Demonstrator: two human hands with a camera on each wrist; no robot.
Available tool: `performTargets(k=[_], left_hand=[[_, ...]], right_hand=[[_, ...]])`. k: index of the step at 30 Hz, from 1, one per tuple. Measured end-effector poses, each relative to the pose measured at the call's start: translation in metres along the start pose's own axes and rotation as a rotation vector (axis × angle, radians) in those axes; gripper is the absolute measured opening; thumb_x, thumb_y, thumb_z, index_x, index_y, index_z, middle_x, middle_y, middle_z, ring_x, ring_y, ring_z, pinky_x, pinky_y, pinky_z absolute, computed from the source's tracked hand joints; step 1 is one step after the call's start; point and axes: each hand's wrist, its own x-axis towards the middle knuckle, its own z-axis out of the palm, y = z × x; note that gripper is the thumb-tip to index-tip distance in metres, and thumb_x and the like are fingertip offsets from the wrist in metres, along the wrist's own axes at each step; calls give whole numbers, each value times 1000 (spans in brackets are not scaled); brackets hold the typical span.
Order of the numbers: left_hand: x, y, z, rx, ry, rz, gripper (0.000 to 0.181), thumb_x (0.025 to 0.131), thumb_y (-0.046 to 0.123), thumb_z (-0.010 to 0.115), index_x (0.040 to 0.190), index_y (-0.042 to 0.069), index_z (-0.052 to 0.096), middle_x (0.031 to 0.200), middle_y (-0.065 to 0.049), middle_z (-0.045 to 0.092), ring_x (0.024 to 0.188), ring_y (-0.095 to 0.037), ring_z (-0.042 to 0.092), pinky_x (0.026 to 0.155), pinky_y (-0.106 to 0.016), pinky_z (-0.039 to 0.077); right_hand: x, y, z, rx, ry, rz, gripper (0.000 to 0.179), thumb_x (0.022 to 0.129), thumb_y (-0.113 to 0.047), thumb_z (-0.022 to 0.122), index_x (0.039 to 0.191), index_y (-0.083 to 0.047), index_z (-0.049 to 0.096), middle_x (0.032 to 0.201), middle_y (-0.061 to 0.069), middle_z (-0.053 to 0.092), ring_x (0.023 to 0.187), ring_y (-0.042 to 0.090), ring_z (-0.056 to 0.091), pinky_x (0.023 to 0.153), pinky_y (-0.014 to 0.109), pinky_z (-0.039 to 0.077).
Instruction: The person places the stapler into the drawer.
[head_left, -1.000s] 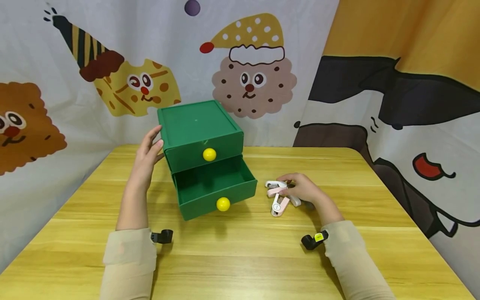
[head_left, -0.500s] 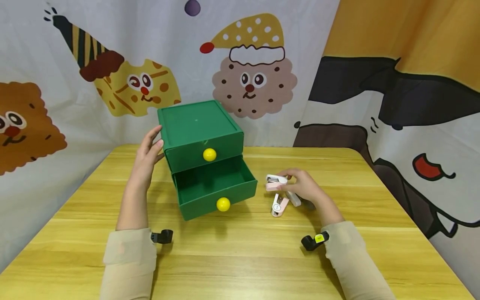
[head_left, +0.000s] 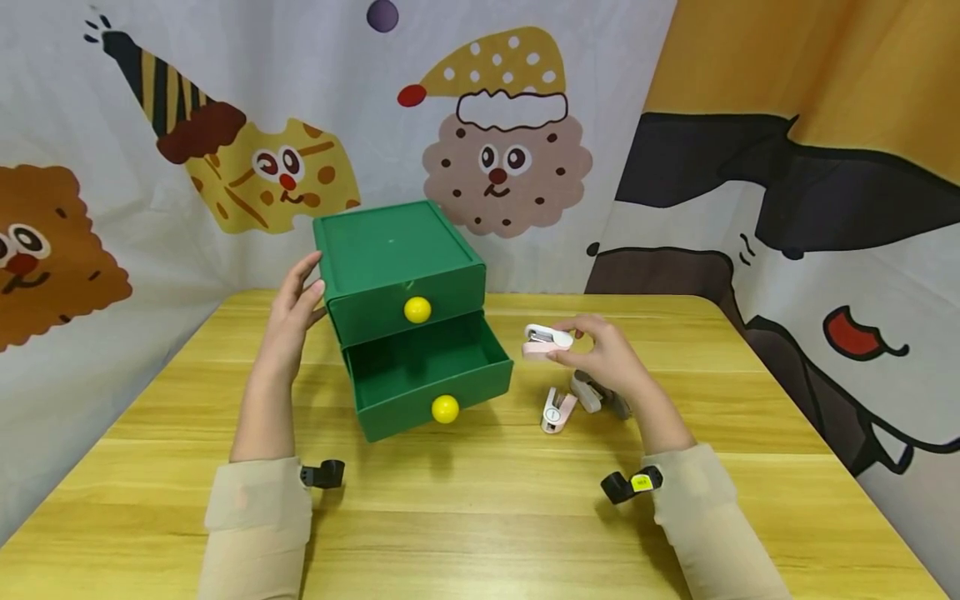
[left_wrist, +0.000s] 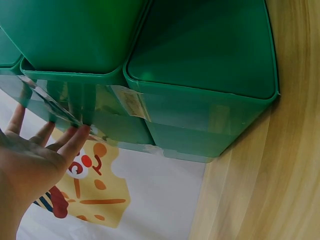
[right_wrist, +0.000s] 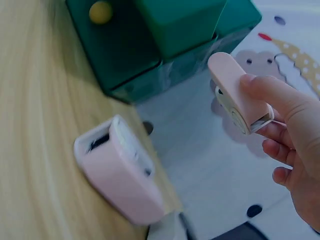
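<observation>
My right hand (head_left: 603,354) pinches a small pink and white stapler (head_left: 546,342) between thumb and fingers, raised above the table to the right of the green drawer cabinet (head_left: 397,242). In the right wrist view the thumb lies on the pink side of this stapler (right_wrist: 235,85). My left hand (head_left: 292,312) rests its outstretched fingers against the cabinet's left side; the left wrist view shows those fingertips (left_wrist: 82,131) at the taped green wall. The lower drawer (head_left: 435,389), with a yellow knob, is pulled out, and the upper one is closed.
A second pink and white stapler (head_left: 558,411) lies on the wooden table (head_left: 480,525). Beside it, below my right hand, are grey staplers (head_left: 587,392), partly hidden by the wrist. A printed curtain (head_left: 480,267) hangs behind the table.
My right hand has picked up the pink and white stapler from the group and lifted it up and slightly left. Grey staplers now show beneath. The left hand and cabinet have stayed put.
</observation>
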Motion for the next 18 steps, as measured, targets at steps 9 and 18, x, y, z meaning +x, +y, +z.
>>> performTargets(k=[9, 18], left_hand=[[0, 0, 0, 1, 2, -6, 58, 100, 35, 48, 152, 18, 27, 158, -3, 13, 142, -24, 13, 107, -62, 17], [0, 0, 0, 1, 3, -12, 58, 100, 35, 47, 152, 19, 27, 158, -2, 13, 142, -25, 12, 107, -62, 17]], right_hand=[[2, -34, -4, 42, 150, -47, 35, 79, -19, 81, 110, -7, 70, 95, 4, 62, 88, 19, 44, 68, 35, 35], [4, -69, 6, 111, 239, -48, 35, 77, -18, 83, 108, -8, 71, 99, 2, 61, 90, 18, 46, 76, 36, 36]])
